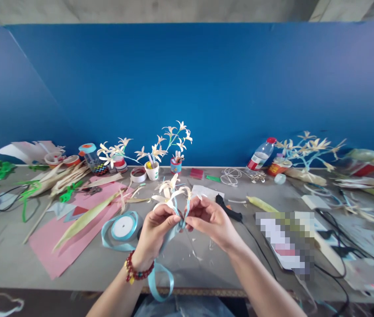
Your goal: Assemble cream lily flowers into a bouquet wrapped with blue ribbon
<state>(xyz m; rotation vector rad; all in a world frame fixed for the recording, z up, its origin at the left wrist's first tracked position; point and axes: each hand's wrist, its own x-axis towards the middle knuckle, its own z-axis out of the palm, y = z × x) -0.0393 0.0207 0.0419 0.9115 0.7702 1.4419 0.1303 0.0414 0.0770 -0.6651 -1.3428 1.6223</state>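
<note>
Near the middle of the view, my left hand [162, 224] pinches the blue-wrapped stems of a small bunch of cream flowers [173, 192]. My right hand [208, 216] meets it from the right, its thumb and fingers closed on the same blue stems. The flower heads stand upright above my fingertips. A light blue ribbon [161, 281] hangs in a loop below my left hand, past the table's front edge. Left of my left hand lies the ribbon spool [124, 226], with a loose loop around it. My fingers partly hide where ribbon and stems meet.
Pink paper [53, 246] and dried husks lie left. A black glue gun [228, 209] with its cord is right of my hands, near a blurred-out flat object [284, 242]. Flower pots, a cup [175, 166] and a bottle [261, 156] line the back of the table [187, 273].
</note>
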